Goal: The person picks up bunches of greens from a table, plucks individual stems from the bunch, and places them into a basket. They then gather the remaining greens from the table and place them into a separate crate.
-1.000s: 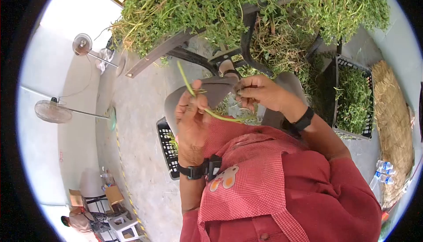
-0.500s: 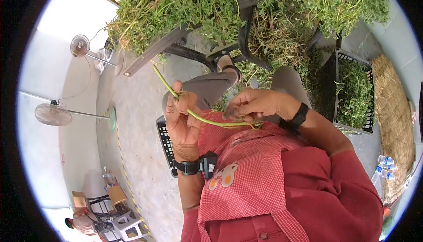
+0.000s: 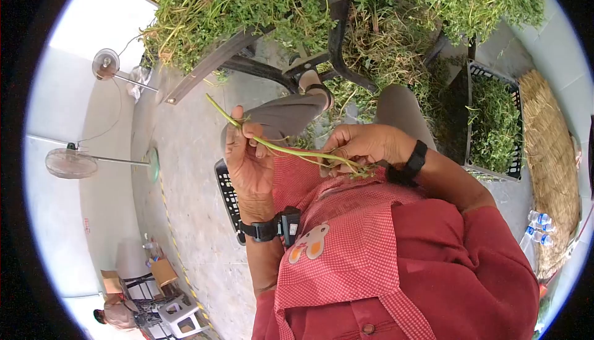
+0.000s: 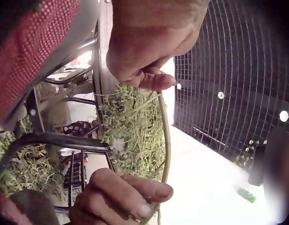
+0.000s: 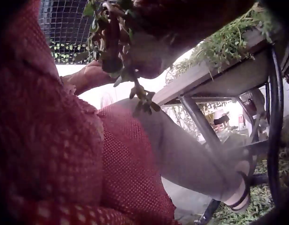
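Note:
A long green stem (image 3: 284, 150) with small leaves at its end stretches between my two hands, above the red checked apron (image 3: 334, 259). My left hand (image 3: 250, 160) grips it near the bare tip, which sticks out past the fingers. With fingers bent at the leafy end, my right hand (image 3: 371, 145) pinches the stem. In the left wrist view the stem (image 4: 166, 136) runs gently bowed from one hand to the other. The leafy tip (image 5: 142, 96) hangs down below the dark hand in the right wrist view.
A heap of leafy greens (image 3: 247, 24) covers the table (image 3: 204, 68) ahead. More greens (image 3: 396, 55) lie under it. One black crate (image 3: 473, 117) with greens stands at the right, another (image 3: 229, 201) by the left forearm. A rolled straw mat (image 3: 547, 173) lies far right.
The right hand has moved from apart to the stem's leafy end and pinches it. The left hand has shifted left and slightly down, still gripping the stem, which now lies straighter.

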The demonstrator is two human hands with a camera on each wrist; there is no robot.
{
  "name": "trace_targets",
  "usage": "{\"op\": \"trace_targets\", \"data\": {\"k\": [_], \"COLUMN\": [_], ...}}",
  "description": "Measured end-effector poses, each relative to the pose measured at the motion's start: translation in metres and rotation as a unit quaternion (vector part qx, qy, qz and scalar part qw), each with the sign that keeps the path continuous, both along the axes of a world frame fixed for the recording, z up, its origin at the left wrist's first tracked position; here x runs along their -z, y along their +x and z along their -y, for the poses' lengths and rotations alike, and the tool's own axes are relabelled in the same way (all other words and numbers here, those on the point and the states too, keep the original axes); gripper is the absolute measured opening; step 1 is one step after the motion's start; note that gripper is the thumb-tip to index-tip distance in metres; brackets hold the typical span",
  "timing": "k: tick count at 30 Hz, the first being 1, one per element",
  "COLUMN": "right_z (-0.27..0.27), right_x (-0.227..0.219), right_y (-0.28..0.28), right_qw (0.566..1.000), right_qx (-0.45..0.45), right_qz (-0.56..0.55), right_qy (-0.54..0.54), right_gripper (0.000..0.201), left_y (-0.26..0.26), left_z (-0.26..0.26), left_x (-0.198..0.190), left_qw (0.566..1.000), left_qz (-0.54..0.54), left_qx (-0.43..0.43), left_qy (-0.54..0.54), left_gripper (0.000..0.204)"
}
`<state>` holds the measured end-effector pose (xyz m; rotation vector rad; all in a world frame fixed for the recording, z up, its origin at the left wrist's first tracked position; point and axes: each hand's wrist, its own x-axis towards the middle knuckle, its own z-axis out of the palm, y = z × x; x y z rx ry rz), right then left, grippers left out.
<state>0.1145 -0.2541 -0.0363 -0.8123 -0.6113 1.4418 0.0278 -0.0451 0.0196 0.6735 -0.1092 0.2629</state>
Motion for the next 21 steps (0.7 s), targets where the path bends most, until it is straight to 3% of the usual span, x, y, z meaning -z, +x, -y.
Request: {"op": "trace_targets", "data": {"k": [4, 8, 10, 13, 17, 20, 21], "right_z": [0.0, -0.005, -0.013, -0.014, -0.007, -0.005, -0.004], "right_x": [0.004, 0.004, 0.022, 0.045, 0.035, 0.017, 0.023], "right_y": [0.002, 0.001, 0.002, 0.014, 0.009, 0.004, 0.005], "right_qw": [0.999, 1.0, 0.979, 0.983, 0.984, 0.991, 0.986], "right_qx": [-0.019, 0.012, 0.122, 0.16, 0.145, 0.121, 0.162], "right_qz": [0.003, 0.017, 0.154, 0.08, 0.04, 0.041, 0.033], "right_qy": [0.037, 0.002, -0.052, -0.046, -0.091, -0.035, -0.032], "right_gripper": [0.025, 0.019, 0.021, 0.02, 0.018, 0.021, 0.022], "left_y": [-0.001, -0.002, -0.004, -0.007, -0.008, -0.005, -0.006], "left_z": [0.002, 0.004, 0.003, 0.014, 0.006, -0.006, -0.013], "left_x": [0.0, -0.001, -0.001, -0.009, -0.022, -0.019, -0.014], "left_qw": [0.999, 0.996, 0.993, 0.992, 0.984, 0.975, 0.975], "left_qz": [-0.019, -0.045, -0.006, 0.005, 0.012, -0.022, -0.023], "left_qx": [-0.034, -0.071, -0.068, -0.079, -0.129, -0.193, -0.196], "left_qy": [0.026, 0.035, 0.1, 0.099, 0.124, 0.104, 0.103], "left_gripper": [0.036, 0.035, 0.034, 0.033, 0.032, 0.031, 0.03]}}
